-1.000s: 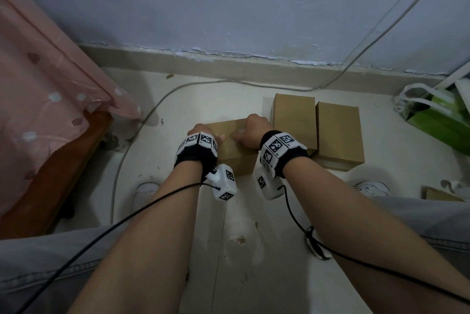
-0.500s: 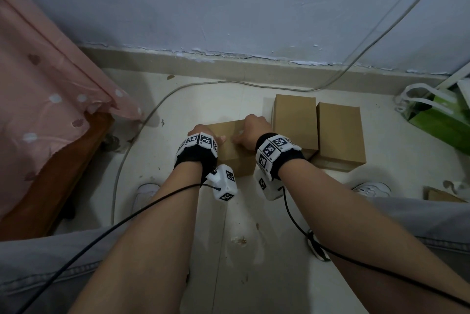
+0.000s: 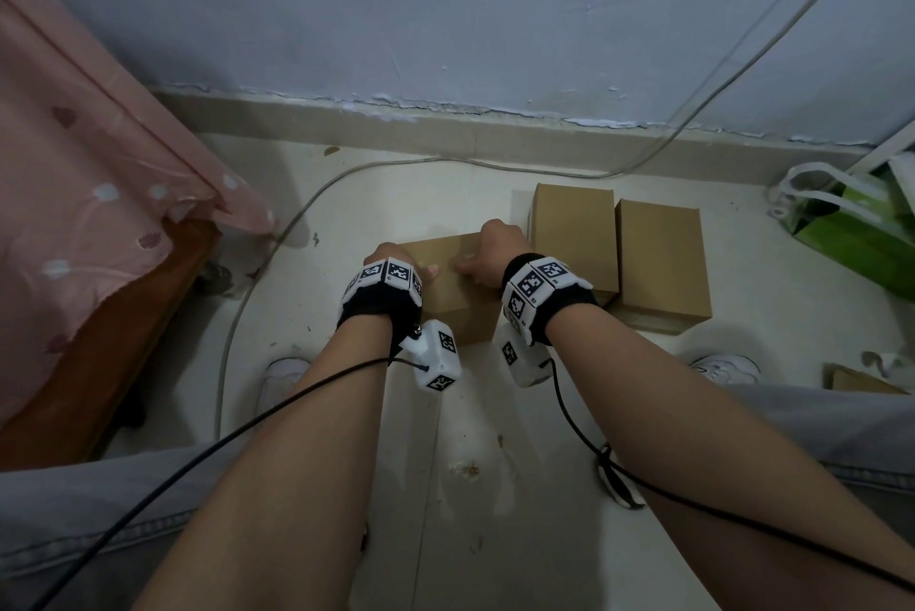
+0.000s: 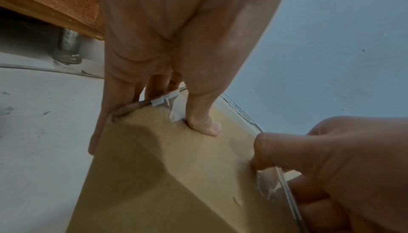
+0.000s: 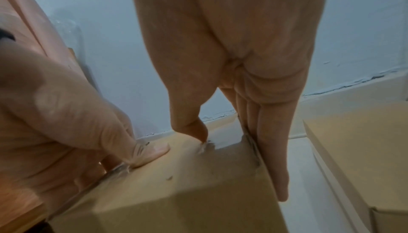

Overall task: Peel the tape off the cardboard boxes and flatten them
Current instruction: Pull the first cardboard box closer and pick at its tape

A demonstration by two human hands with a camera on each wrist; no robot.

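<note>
The box [image 3: 453, 286] in hand sits on the floor [image 3: 445, 437] at the middle of the head view, with two more boxes [image 3: 619, 244] just right of it. The left hand [image 3: 391, 264] clasps the box's left end – thumb on top, fingers down the side – by a strip of clear tape [image 4: 172, 107]. The right hand [image 3: 490, 254] clasps the right end likewise, its thumb tip digging at a lifted tape edge [image 5: 206, 145]. The box is likely light, stiff-walled and easily dented; the tape is thin, slick and prone to tearing. Best to pinch the raised corner and pull low along the seam – bracing the box with the other hand.
</note>
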